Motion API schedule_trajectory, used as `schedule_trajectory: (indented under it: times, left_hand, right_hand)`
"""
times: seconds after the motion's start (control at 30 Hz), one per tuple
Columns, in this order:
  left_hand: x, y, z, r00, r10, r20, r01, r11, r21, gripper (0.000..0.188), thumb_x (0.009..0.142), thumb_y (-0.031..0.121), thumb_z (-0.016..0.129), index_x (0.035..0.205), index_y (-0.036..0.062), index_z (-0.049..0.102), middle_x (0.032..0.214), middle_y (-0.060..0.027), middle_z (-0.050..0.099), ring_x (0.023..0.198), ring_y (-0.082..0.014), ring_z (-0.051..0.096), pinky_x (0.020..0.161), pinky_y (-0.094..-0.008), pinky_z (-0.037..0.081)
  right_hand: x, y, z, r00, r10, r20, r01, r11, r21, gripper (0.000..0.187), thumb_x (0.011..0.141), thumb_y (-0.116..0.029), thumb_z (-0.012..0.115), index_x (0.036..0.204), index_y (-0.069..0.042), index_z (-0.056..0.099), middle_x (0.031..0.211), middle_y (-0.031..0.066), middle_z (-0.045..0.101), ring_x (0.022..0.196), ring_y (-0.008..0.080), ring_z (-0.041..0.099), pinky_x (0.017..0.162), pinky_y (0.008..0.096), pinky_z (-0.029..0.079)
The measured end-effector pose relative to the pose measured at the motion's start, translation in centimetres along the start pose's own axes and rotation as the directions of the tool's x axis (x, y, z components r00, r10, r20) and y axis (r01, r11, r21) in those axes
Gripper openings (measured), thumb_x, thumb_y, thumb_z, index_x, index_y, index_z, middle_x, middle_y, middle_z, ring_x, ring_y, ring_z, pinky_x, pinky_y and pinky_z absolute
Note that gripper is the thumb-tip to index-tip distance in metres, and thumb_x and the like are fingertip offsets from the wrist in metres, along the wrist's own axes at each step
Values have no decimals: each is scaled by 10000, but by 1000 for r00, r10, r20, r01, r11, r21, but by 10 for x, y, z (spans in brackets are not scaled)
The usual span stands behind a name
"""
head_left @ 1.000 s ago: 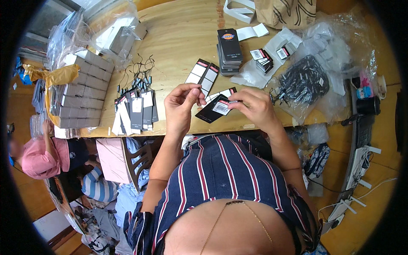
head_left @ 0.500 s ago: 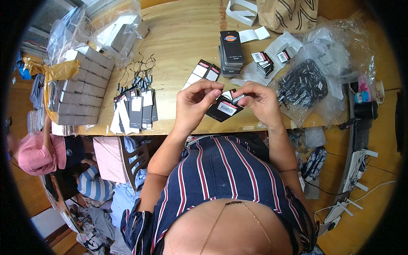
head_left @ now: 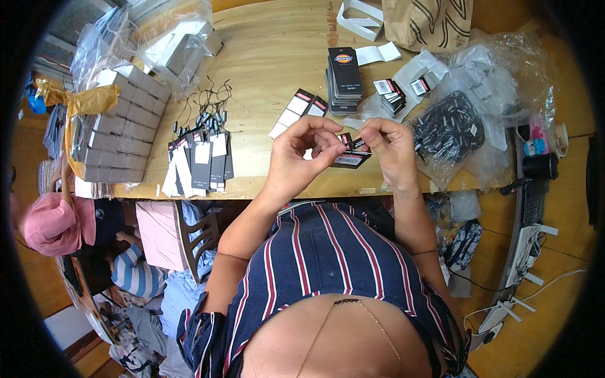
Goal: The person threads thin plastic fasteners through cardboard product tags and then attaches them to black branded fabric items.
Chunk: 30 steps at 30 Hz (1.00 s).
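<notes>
Above the front edge of the wooden table, my two hands are close together with fingertips pinched. My left hand (head_left: 304,151) is closed on a black hang tag (head_left: 350,159) with a white label, which hangs tilted between the hands. My right hand (head_left: 392,151) pinches a small black piece at the tag's upper edge; whether it is a cord seal or a smaller tag cannot be made out. Beyond the left hand lie black tags with white panels (head_left: 296,107). To the left, finished-looking tags (head_left: 200,165) lie in a group, their black cords (head_left: 205,104) fanned out behind.
A stack of black hang tags (head_left: 343,82) stands at the back, beside small barcode tags (head_left: 389,94). Bagged black cords (head_left: 449,126) lie at right. Wrapped white boxes (head_left: 123,126) are piled at left. A person in pink (head_left: 53,223) is at far left.
My left hand has moved a little right, toward the right hand. The held tag has tipped up and now shows less of its face.
</notes>
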State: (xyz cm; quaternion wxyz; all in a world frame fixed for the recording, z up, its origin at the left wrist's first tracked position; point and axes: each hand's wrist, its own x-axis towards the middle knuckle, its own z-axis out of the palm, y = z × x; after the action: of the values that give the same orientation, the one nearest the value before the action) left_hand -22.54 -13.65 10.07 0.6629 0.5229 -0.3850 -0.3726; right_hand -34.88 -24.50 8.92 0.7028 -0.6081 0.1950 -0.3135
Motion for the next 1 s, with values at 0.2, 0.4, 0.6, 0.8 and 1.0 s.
schedule_trajectory:
  times: [0.2,0.4,0.6,0.8,1.0]
  left_hand:
    - [-1,1,1,1000,-12,6,11,998,67,249,682,-43,620,891,-11,489,714,-33,560,649,-61,519,540,-162,374]
    - [0,4,3,1000,-25,13,23,994,103,233,681,-44,618,865,-7,480,707,-24,552,640,-56,515,534,-161,373]
    - [-1,5,6,998,3,56,-8,997,83,195,694,-66,589,829,1,465,741,-27,505,674,-72,493,586,-182,383]
    - [-2,-7,6,986,152,74,-161,977,138,196,700,-69,577,798,13,429,766,-41,460,727,-103,459,684,-220,384]
    - [10,-24,0,841,528,116,-540,813,216,379,690,54,644,928,60,349,867,-96,439,813,-174,464,775,-305,375]
  right_hand:
    - [-2,-4,4,999,-30,-44,27,997,-67,170,757,-137,615,686,5,555,583,-36,471,526,19,393,460,163,301]
    - [-2,-5,3,997,-69,-37,64,990,-125,164,750,-122,619,679,11,552,572,-37,473,524,20,391,461,168,305]
    - [-1,-16,4,989,-141,33,144,939,-312,167,731,-109,628,658,20,553,558,-2,504,519,36,411,462,196,332]
    - [-4,-19,10,986,-166,31,166,918,-359,170,727,-111,628,662,29,557,554,19,505,520,42,422,467,203,342]
    - [-10,-18,16,997,-73,13,74,980,-185,175,754,-132,611,677,17,562,572,-5,497,530,36,409,469,187,327]
